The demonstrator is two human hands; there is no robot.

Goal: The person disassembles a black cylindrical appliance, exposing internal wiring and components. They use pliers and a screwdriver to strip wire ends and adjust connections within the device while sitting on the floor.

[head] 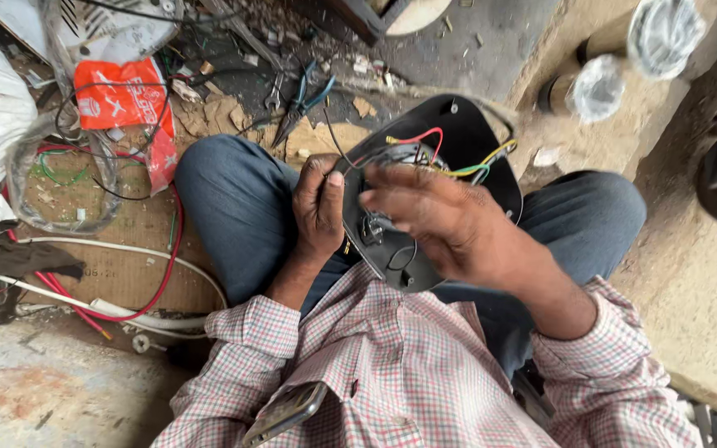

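a person seated on the ground in blue jeans and a red-and-white checked shirt works on a black plastic housing [466, 137], a smooth, rounded, shield-shaped panel resting across the lap between the knees. the left hand [319, 207] grips the panel's left edge, fingers curled tight around the rim and thumb on top. the right hand [441, 220] hovers over the panel's centre, blurred, its fingers loosely spread and holding nothing that can be made out. a bundle of thin insulated wires [450, 162], red, yellow, green and black, loops across the upper face of the housing, just beyond the right fingertips. a small black component sits on the panel beneath the right hand.

on the littered ground past the left knee lie blue-handled pliers [302, 104] among torn cardboard scraps. further left, a crinkled clear plastic bag [39, 178] holds green and red wire offcuts, with a glossy orange packet [122, 95] beside it. red and white cables [139, 286] curve over flat cardboard. two cylinders wrapped in cloudy plastic film [599, 87] rest on the dusty slab at upper right. a phone [285, 411] juts from the shirt pocket.
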